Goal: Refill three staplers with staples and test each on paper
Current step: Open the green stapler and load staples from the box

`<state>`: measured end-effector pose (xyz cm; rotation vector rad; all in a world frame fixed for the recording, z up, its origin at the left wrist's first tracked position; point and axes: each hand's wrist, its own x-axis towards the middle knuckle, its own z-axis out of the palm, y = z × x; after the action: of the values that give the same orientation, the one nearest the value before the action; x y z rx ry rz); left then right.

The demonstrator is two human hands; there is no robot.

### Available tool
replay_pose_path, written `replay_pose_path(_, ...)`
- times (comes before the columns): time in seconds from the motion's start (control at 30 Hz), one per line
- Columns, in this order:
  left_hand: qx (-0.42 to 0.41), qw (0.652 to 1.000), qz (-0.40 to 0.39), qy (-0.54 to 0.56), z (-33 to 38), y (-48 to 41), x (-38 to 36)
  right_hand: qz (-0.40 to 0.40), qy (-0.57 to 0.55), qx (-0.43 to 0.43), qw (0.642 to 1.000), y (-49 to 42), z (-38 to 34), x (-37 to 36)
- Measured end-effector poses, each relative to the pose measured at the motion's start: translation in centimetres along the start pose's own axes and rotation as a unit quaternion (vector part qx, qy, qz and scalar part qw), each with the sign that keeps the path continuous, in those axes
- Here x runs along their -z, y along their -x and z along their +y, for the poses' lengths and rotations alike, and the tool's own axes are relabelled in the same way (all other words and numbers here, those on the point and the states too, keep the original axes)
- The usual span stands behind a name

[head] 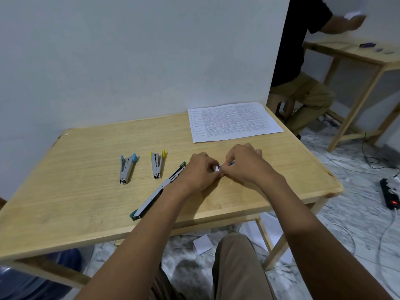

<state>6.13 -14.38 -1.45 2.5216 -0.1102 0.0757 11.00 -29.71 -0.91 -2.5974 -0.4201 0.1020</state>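
Three staplers lie on the wooden table [86, 191]. A blue-tipped stapler [127, 168] sits at the left, a yellow-tipped stapler [157, 163] beside it. A green stapler [158, 191] lies swung fully open, its long magazine running under my left wrist. My left hand [200, 173] and my right hand [243, 162] meet just right of it, and both pinch a small white staple box [217, 168] between fingertips. A bit of blue shows under my right fingers. Printed paper [233, 121] lies at the table's far right edge.
A wall stands right behind the table. Another person sits at a second wooden table [368, 55] at the right. A power strip [390, 194] and cables lie on the floor at right. Paper scraps lie under the table, and a water jug [32, 276] stands at bottom left.
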Motion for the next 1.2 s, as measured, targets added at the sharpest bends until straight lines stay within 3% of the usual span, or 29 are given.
replay_pose_path(0.1, 0.001, 1.000, 0.004, -0.004, 0.0, 0.0, 0.0, 0.050, -0.111, -0.001, 0.993, 0.5, 0.6, 0.3)
replay_pose_path(0.2, 0.001, 1.000, 0.005, -0.012, 0.0, -0.1, -0.2, 0.131, -0.246, -0.030, 0.960, 1.4, 2.5, 0.7)
replay_pose_path(0.4, 0.006, 1.000, 0.001, -0.018, 0.1, -0.4, -0.4, 0.150, -0.226, -0.063, 0.961, 2.6, 4.7, 0.3)
replay_pose_path(0.67, 0.047, 0.997, 0.055, 0.042, 0.9, -0.7, -1.2, 0.165, -0.215, -0.051, 0.961, 2.6, 4.3, 0.1)
replay_pose_path(1.1, 0.058, 0.997, 0.029, 0.049, 1.7, -0.8, -1.2, 0.168, -0.245, -0.037, 0.954, 2.8, 3.7, -0.4)
replay_pose_path(1.2, 0.062, 0.994, 0.062, 0.070, 1.3, 0.1, 0.4, 0.191, -0.255, -0.038, 0.947, 3.2, 3.6, 0.0)
